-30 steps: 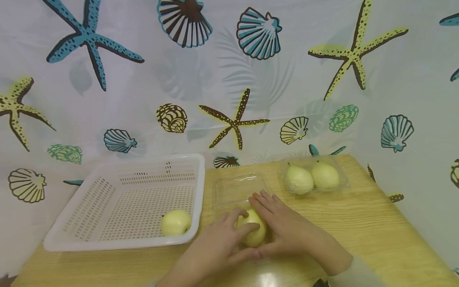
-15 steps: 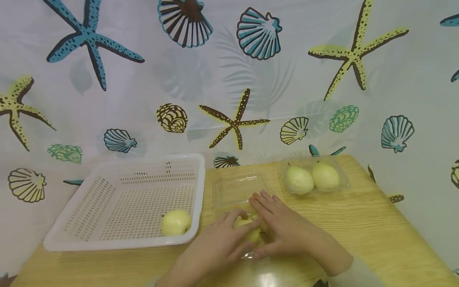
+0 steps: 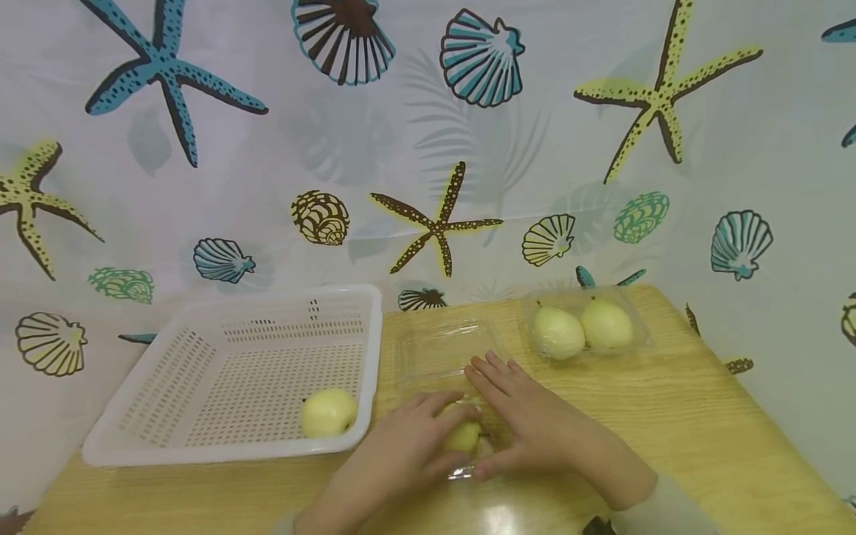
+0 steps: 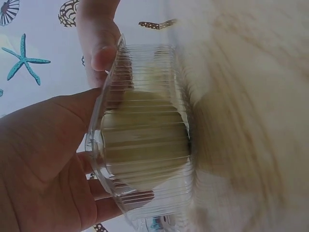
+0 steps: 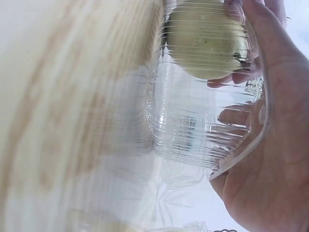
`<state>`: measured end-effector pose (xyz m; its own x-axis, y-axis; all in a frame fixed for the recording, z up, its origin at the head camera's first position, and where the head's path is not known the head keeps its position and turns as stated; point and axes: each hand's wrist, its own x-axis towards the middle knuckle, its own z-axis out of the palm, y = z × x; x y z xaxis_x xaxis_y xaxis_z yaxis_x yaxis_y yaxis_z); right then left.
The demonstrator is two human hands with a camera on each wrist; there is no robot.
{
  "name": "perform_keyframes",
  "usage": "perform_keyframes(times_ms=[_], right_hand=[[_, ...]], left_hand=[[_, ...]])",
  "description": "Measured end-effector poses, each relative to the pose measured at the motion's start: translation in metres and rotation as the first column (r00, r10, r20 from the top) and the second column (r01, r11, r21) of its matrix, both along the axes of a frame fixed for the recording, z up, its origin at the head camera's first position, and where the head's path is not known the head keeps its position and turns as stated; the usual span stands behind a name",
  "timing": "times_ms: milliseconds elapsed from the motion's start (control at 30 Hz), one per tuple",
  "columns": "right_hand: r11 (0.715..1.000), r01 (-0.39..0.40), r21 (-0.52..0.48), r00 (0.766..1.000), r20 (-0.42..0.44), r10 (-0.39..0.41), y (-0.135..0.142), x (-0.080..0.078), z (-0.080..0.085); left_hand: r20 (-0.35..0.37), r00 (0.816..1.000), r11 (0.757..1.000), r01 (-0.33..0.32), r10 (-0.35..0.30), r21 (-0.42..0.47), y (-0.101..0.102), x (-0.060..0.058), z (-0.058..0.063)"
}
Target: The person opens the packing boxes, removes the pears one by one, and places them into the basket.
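Observation:
A pale yellow pear (image 3: 463, 437) sits in the left part of a clear plastic clamshell box (image 5: 193, 121), its stem pointing right. My left hand (image 3: 416, 440) lies over it from the left, fingers bent across its top, thumb at the near side. In the left wrist view the pear (image 4: 145, 140) shows through the box's ribbed wall. Along the right side of the box rests my right hand (image 3: 531, 416), its fingers straight and pointing away, thumb at the near corner. The box's hinged lid (image 3: 444, 349) lies folded back on the far side.
To the left stands a white perforated basket (image 3: 227, 449) with one pear (image 3: 328, 413) in its near right corner. A second clear box (image 3: 638, 334) at the back right holds two pears (image 3: 583, 328). The wooden table (image 3: 722, 446) meets a shell-patterned curtain (image 3: 374, 134) behind.
The pear has gone down into the box and turned, so its stem now points right. My left hand has followed it down; the right hand has stayed nearly still.

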<state>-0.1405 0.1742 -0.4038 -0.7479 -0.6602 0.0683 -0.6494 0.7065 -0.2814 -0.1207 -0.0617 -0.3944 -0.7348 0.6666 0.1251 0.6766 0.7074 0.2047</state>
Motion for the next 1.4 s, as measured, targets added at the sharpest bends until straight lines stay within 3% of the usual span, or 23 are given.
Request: perform_keyframes(times_ms=[400, 633, 1067, 1233, 1400], right_hand=[[1.000, 0.007, 0.026, 1.000, -0.010, -0.007, 0.000, -0.001, 0.000], [1.000, 0.000, 0.010, 1.000, -0.007, 0.000, -0.001, -0.001, 0.001], [1.000, 0.002, 0.018, 1.000, -0.001, -0.002, -0.001, -0.002, 0.001], [1.000, -0.001, 0.014, 1.000, 0.005, 0.001, 0.000, -0.002, 0.000], [1.000, 0.000, 0.009, 1.000, -0.001, 0.000, 0.000, -0.002, 0.000]], left_hand=[[0.008, 0.997, 0.997, -0.072, 0.072, 0.024, 0.001, -0.005, -0.010], [-0.020, 0.998, 0.998, -0.056, 0.056, 0.021, 0.001, -0.005, -0.009], [0.003, 1.000, 0.996, -0.022, 0.021, 0.082, -0.001, -0.011, -0.009], [-0.087, 0.996, 0.996, 0.020, -0.013, 0.082, -0.001, -0.007, -0.005], [-0.219, 0.975, 0.993, 0.065, -0.041, 0.103, -0.002, 0.001, 0.010]])
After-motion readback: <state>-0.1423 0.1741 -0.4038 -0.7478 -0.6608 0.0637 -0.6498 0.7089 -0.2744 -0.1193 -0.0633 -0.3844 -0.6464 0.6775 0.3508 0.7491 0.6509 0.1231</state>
